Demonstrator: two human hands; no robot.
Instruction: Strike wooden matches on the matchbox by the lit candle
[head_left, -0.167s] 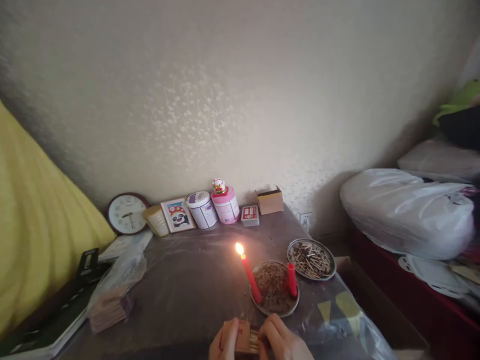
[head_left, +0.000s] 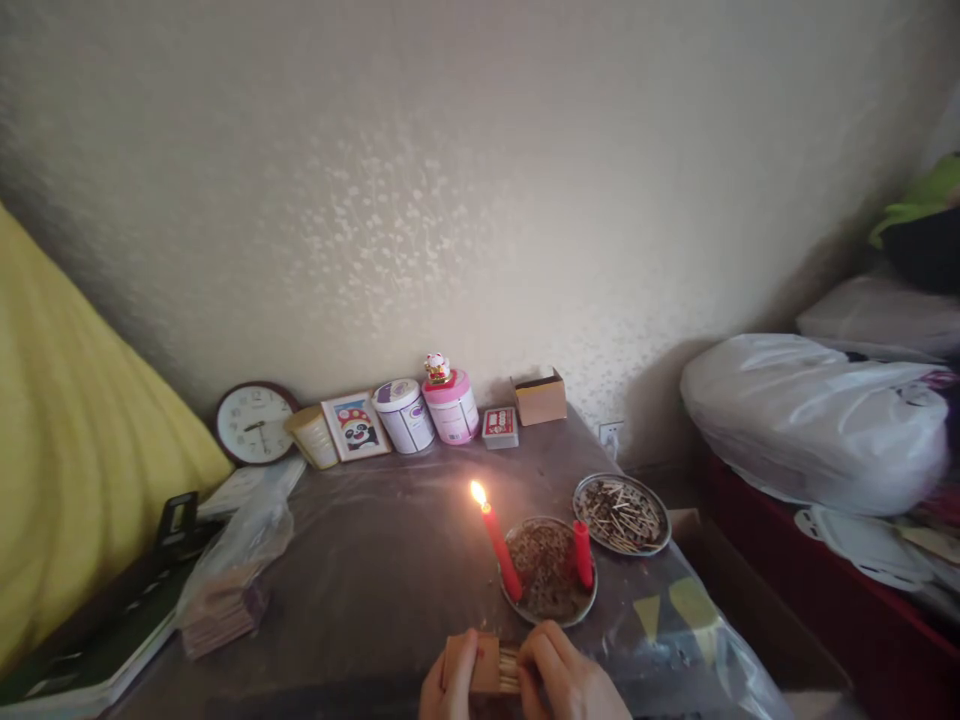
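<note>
At the bottom of the view, my left hand [head_left: 450,683] is wrapped round a small brown matchbox [head_left: 484,664]. Its tray is slid partly out to the right, showing several matches [head_left: 509,668]. My right hand [head_left: 566,680] has its fingers closed at the open end of the tray; whether a match is pinched in them is hidden. Just beyond the hands, a round metal dish [head_left: 551,610] carries two red candles. The left, taller candle [head_left: 501,555] burns and leans left. The shorter right candle [head_left: 583,556] is unlit.
A second metal dish [head_left: 663,540] of used matches stands right of the candles. Along the wall are a clock [head_left: 256,422], a panda picture [head_left: 356,428], two canisters, a card box [head_left: 500,428] and a small carton [head_left: 540,398]. Plastic-wrapped bundles [head_left: 221,610] lie at left.
The view has tilted down very slightly. Both hands keep their places on the matchbox, with the fingers shifted only a little.
</note>
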